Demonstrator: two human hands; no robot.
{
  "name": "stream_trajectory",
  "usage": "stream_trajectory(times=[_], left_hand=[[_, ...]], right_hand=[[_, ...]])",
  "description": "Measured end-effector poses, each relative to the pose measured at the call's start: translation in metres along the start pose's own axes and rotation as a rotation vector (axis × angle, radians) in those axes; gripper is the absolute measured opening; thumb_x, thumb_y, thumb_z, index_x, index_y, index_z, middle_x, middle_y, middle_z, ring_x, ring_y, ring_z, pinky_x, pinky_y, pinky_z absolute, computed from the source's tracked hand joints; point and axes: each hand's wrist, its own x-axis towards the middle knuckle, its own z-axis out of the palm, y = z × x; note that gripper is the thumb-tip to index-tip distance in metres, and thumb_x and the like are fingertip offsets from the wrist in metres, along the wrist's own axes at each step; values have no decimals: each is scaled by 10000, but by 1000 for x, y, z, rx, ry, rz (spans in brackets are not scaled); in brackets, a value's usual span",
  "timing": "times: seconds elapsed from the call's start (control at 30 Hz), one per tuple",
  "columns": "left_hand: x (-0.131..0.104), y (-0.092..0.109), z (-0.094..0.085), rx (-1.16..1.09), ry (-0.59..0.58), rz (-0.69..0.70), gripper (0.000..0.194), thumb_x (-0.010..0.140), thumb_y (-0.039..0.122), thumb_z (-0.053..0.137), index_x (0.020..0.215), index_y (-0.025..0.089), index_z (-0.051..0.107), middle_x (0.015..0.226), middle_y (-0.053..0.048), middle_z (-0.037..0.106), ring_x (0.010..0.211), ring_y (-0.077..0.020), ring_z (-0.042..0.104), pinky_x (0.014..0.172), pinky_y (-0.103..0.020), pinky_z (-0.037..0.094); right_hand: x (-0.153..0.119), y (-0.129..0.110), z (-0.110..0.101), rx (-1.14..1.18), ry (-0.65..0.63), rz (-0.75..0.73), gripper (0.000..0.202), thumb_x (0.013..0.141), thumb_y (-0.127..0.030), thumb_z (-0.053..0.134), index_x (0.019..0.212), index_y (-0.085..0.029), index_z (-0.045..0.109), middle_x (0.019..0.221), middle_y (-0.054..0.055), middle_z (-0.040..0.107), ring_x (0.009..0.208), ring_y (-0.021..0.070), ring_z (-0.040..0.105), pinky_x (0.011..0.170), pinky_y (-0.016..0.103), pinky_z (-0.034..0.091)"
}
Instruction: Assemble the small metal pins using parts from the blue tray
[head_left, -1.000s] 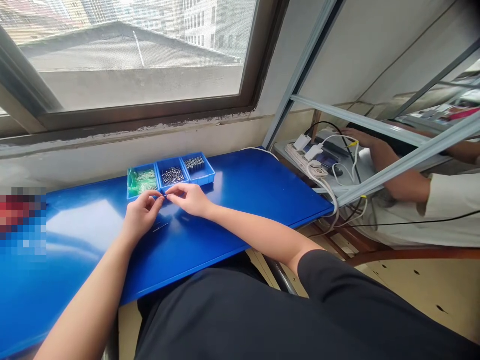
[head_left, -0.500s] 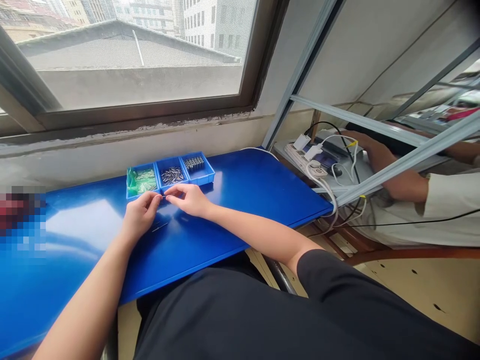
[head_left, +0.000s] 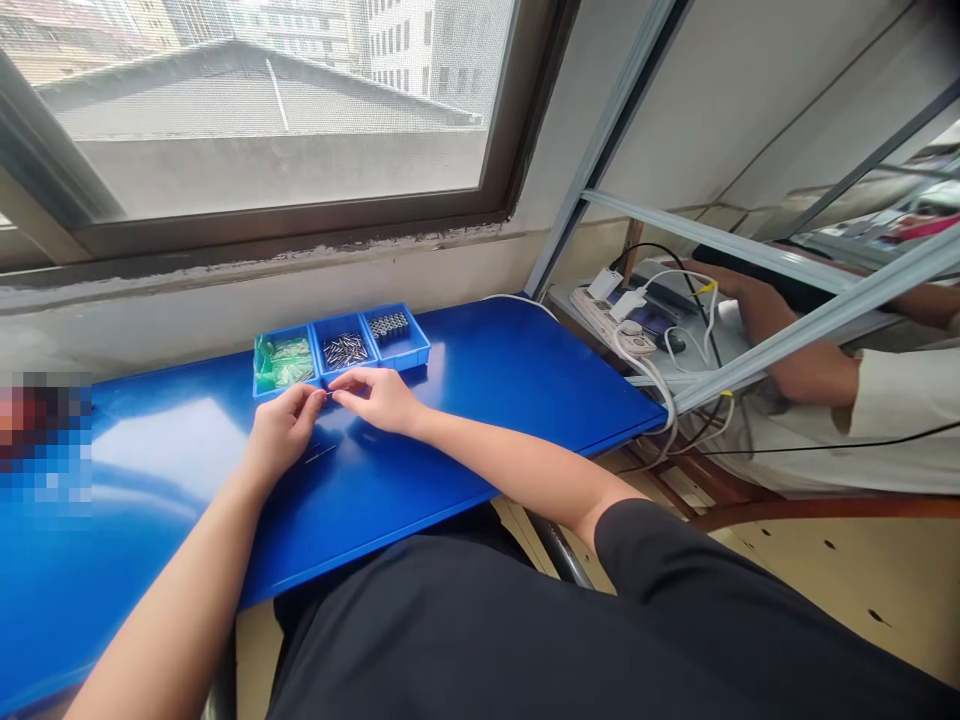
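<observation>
My left hand (head_left: 285, 428) and my right hand (head_left: 381, 398) meet fingertip to fingertip just in front of a blue three-compartment bin (head_left: 414, 358). Both are closed in a pinch around a small thin piece (head_left: 328, 393) that spans the gap between them; its kind is too small to make out. In the bin, the left compartment holds clear slender pieces in green plastic wrap (head_left: 283, 362). Loose metal pins (head_left: 345, 350) fill the middle one, and short dark metal cylinders (head_left: 388, 327) stand in rows in the right one. A thin rod (head_left: 320, 454) lies on the table below my hands.
The blue table (head_left: 480, 430) runs under a window (head_left: 300, 110). At right stand a metal frame (head_left: 720, 255), a power strip (head_left: 611, 320) with white cables, and another person's arm (head_left: 802, 350). A blurred-out patch (head_left: 41, 430) covers the left edge.
Both hands hold nearly the same pose and place, with only a tiny shift at the fingertips. The bin and the rod on the table stay put.
</observation>
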Motion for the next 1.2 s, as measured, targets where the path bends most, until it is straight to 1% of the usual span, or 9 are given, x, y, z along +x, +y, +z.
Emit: stream_trajectory(times=[0.13,0.27,0.37,0.47,0.57,0.77,0.9,1.07,1.2], left_hand=[[0,2,-1,14,-5,6,302,887,429,506,769,183,637,556,12,574,548,-128,508,533,-233,394],[-2,3,-1,-57,-26,13,309,881,448,527,837,176,666,559,17,567,519,-122,484,523,-241,390],[-4,3,0,-127,-37,25,299,869,459,570,906,179,668,527,44,515,483,-109,448,509,-238,374],[-5,3,3,-150,-38,38,274,836,449,648,923,189,653,501,77,439,453,-83,379,492,-219,331],[-5,2,5,-156,-35,44,287,806,450,698,917,192,640,516,83,436,457,-72,357,486,-205,310],[-5,-1,7,-132,-4,103,270,827,447,683,926,198,652,524,86,405,467,-69,335,484,-197,306],[-5,0,8,-111,5,116,256,851,436,657,949,200,657,530,87,394,468,-69,326,485,-196,305],[-4,-1,8,-91,27,115,258,853,424,658,963,191,661,519,91,388,468,-69,324,492,-196,309],[-4,-2,7,-47,39,89,263,883,426,597,932,178,669,527,70,460,476,-76,382,507,-201,341]], right_hand=[[-1,-2,-1,-55,-43,-49,139,864,-181,644,960,-161,743,934,43,752,828,136,679,788,265,531],[-1,-1,-2,-88,-58,-70,130,881,-219,630,940,-159,728,916,44,746,828,140,679,794,269,528],[-2,-1,-2,-56,-45,-61,123,881,-237,626,950,-160,692,932,49,737,870,156,694,819,288,531],[-2,-2,-1,23,-32,7,104,872,-225,629,953,-161,633,924,49,732,901,172,711,829,303,538],[-2,-4,0,99,-42,92,118,883,-238,626,973,-175,584,853,27,737,833,171,721,810,320,552],[-1,-4,3,244,-75,189,188,893,-164,602,1070,-202,552,866,6,752,877,161,728,877,350,562],[1,-1,4,251,-60,206,98,897,-186,611,972,-193,549,816,2,741,821,149,718,849,341,564],[4,1,5,339,-70,224,116,887,-210,632,885,-189,518,780,6,722,722,131,685,689,267,549],[3,1,5,362,-65,207,122,861,-214,661,855,-177,544,758,3,694,747,135,684,716,272,538]])
